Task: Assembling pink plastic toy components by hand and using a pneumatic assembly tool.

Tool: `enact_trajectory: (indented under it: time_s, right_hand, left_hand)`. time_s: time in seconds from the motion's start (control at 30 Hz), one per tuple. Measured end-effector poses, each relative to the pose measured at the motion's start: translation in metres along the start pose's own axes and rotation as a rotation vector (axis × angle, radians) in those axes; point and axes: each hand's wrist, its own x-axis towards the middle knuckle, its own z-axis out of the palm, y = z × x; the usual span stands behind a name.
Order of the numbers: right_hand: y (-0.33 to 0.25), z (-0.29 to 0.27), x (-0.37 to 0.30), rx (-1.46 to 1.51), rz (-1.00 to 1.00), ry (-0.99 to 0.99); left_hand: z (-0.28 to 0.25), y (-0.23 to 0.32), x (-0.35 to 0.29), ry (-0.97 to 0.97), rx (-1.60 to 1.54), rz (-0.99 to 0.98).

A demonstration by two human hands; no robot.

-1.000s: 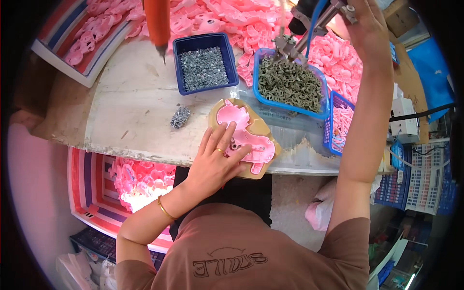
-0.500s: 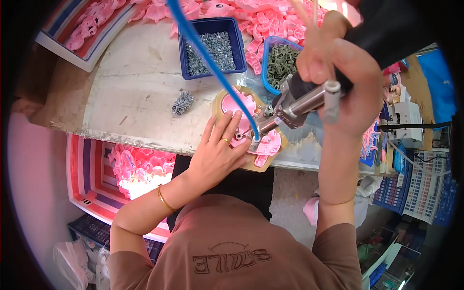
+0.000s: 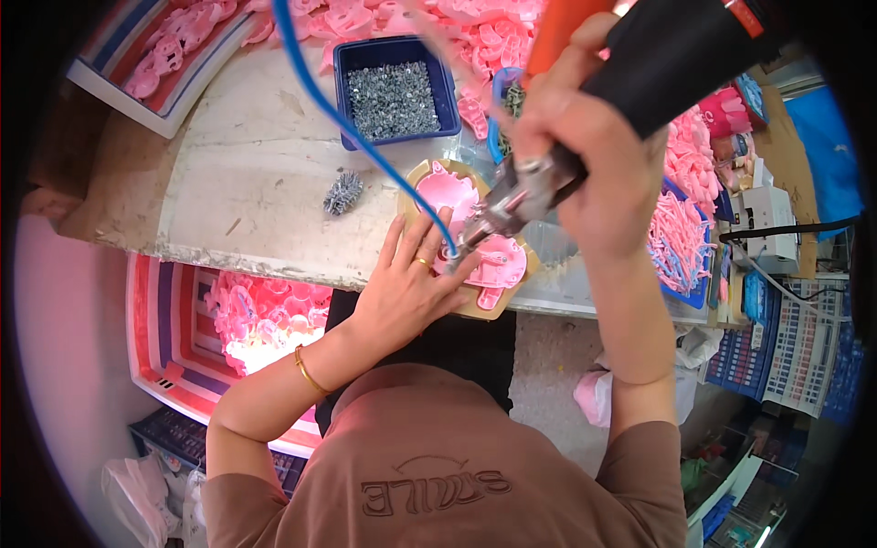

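Observation:
My right hand (image 3: 598, 173) is wrapped round the black body of a power screwdriver (image 3: 685, 64), which slants down to the left with its metal nose on or just over a pink plastic part (image 3: 501, 265). A blue hose (image 3: 315, 91) runs to the nose. The pink part lies in a tan holder (image 3: 484, 310) near the table's front edge. My left hand (image 3: 397, 288) lies with fingers spread on the left side of the part and holder. Its fingertips and the tool's nose are close together, and the exact contact point is hidden.
A dark blue bin (image 3: 397, 96) of small metal screws stands behind the holder. Left of it lies a clump of screws (image 3: 343, 193). A lighter blue bin (image 3: 500, 137) is partly hidden by my right hand. Pink parts (image 3: 384, 20) pile up at the back; a pink strip bin (image 3: 681, 242) stands right.
My right hand and the screwdriver have shifted left, and more of the tool's black body shows. Its nose and the hose have moved slightly left over the pink part. My left hand has barely moved.

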Motion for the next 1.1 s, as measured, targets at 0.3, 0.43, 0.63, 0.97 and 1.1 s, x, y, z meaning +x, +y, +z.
enact_trajectory:
  time_s: [0.3,0.43,0.63,0.97,1.1]
  right_hand:
    - [-0.035,-0.127,0.102,-0.089,-0.043,-0.106]
    - [-0.031,-0.096,0.097,-0.304,-0.065,0.233]
    - [-0.032,-0.062,0.051,-0.609,-0.580,0.478]
    - [0.055,0.112,0.129,-0.781,-0.661,0.225]
    - [0.056,0.090,0.155,-0.560,-0.083,0.076]
  left_hand:
    - [-0.025,-0.009,0.008,0.106,-0.220,0.197]
    - [-0.092,-0.017,0.005,0.016,-0.619,0.182]
    - [-0.209,-0.063,-0.047,-0.623,-0.456,-0.019]
    - [-0.197,-0.118,-0.051,-0.483,-0.125,-0.202]
    - [-0.177,-0.173,0.012,-0.430,0.044,-0.206]
